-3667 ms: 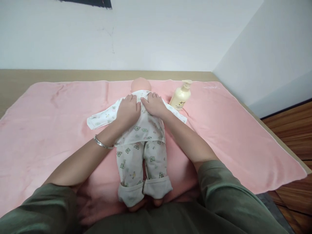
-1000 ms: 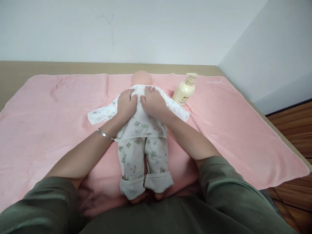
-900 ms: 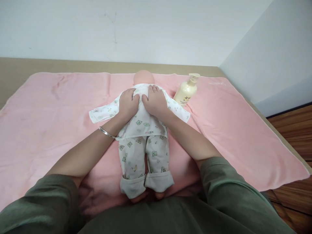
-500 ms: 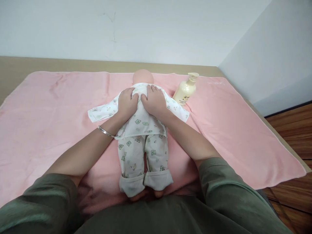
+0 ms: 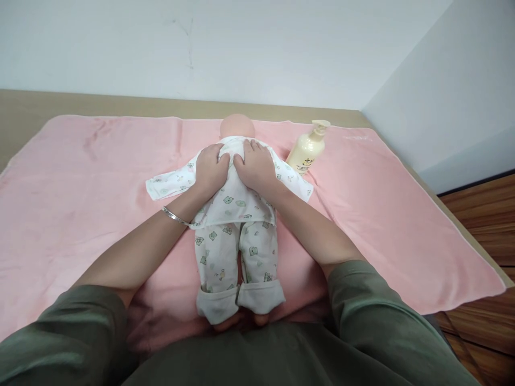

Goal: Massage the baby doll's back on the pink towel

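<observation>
A baby doll (image 5: 240, 206) lies lengthwise before me, its bald head (image 5: 237, 126) at the far end. It wears a white long-sleeved top and white trousers (image 5: 217, 257) with a small animal print, the trouser cuffs turned up. My left hand (image 5: 211, 167) lies open on the left side of the doll's upper torso, its fingers pointing toward the shoulder. On the right side, my right hand (image 5: 257, 165) rests the same way, fingers slightly spread. The two thumbs point inward, a small gap between them. Neither hand holds anything up.
To the right of the doll's shoulder a cream pump bottle (image 5: 306, 153) sits tilted on the pink blanket (image 5: 386, 214). The blanket covers most of a wooden-toned table (image 5: 24, 110). White walls (image 5: 257, 48) rise behind and at right, with brown wood panels (image 5: 483, 214) below.
</observation>
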Tool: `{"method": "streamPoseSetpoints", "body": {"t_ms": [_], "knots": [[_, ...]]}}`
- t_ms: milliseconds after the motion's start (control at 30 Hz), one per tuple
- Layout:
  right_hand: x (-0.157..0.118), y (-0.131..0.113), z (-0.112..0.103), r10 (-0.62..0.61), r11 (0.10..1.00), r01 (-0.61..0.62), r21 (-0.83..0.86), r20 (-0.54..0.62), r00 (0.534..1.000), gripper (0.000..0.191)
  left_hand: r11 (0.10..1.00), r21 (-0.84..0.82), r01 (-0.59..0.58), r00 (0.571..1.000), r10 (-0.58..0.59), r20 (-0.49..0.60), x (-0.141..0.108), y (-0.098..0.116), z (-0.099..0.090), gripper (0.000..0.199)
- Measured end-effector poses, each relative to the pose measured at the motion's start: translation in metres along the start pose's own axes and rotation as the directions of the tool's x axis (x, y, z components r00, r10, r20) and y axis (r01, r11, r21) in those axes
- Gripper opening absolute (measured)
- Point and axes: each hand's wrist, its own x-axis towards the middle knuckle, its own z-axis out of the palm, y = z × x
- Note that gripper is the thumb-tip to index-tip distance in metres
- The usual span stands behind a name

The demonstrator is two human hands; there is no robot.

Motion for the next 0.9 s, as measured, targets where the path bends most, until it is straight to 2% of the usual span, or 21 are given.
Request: {"method": "streamPoseSetpoints", "body": {"t_ms": [367, 533, 667, 767, 900], "knots": [[0.003, 0.004, 0.005, -0.017, 1.0, 0.018, 0.022, -0.029, 0.999, 0.062, 0.999, 0.039, -0.008, 0.999, 0.007, 0.033, 0.002, 0.002, -0.002, 0.037], [0.011, 0.018, -0.007, -0.105, 0.989, 0.094, 0.114, 0.102, 0.989, 0.073, 0.984, 0.173, -0.037, 0.997, 0.025, 0.071, -0.01, 0.016, -0.004, 0.039], [0.015, 0.026, -0.02, -0.125, 0.985, 0.098, 0.139, 0.201, 0.972, 0.075, 0.965, 0.214, -0.151, 0.988, 0.144, 0.05, -0.026, 0.028, -0.001, 0.051], [0.009, 0.016, -0.024, -0.097, 0.993, 0.078, 0.089, 0.228, 0.969, 0.072, 0.981, 0.141, -0.131, 0.99, 0.121, 0.072, -0.022, 0.025, -0.002, 0.053], [-0.016, -0.012, -0.018, 0.014, 0.997, -0.005, -0.082, 0.103, 0.995, 0.059, 0.998, 0.065, 0.002, 0.992, -0.011, 0.125, -0.001, 0.009, -0.009, 0.051]]}}
